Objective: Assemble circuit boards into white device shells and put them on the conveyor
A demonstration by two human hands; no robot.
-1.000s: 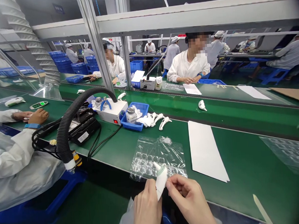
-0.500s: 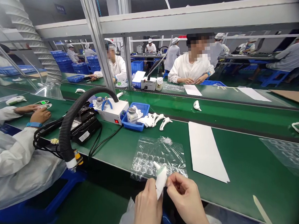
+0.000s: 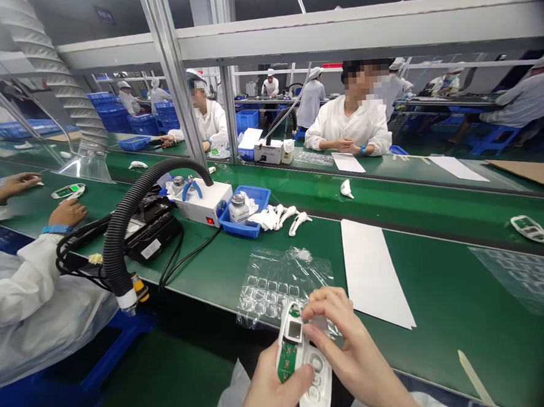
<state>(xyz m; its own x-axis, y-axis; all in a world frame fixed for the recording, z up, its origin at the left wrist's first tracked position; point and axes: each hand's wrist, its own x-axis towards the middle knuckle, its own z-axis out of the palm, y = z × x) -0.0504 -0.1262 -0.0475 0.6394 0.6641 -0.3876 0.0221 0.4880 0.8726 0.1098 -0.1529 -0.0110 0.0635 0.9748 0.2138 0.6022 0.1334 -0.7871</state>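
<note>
My left hand (image 3: pixel 277 390) grips the lower side of a white plastic handheld device (image 3: pixel 313 379), its casing open. A green circuit board (image 3: pixel 288 361) with a small square display (image 3: pixel 295 331) lies along it. My right hand (image 3: pixel 347 340) presses its fingers on the device's upper end and hides part of it. Both hands hang over the front edge of the green bench (image 3: pixel 445 316). Just behind them lies a clear plastic blister tray (image 3: pixel 277 289), partly covered by my right hand.
A white paper sheet (image 3: pixel 372 271) lies to the right. Ahead stand a blue bin (image 3: pixel 245 220) with a bottle, white casing parts (image 3: pixel 298 223), and a hose (image 3: pixel 131 236) over a black unit (image 3: pixel 154 238). A co-worker's sleeved arm (image 3: pixel 18 280) is at the left.
My hands have dropped lower and the device has turned, now showing its green board and display instead of the white shell. My right hand has moved up along it.
</note>
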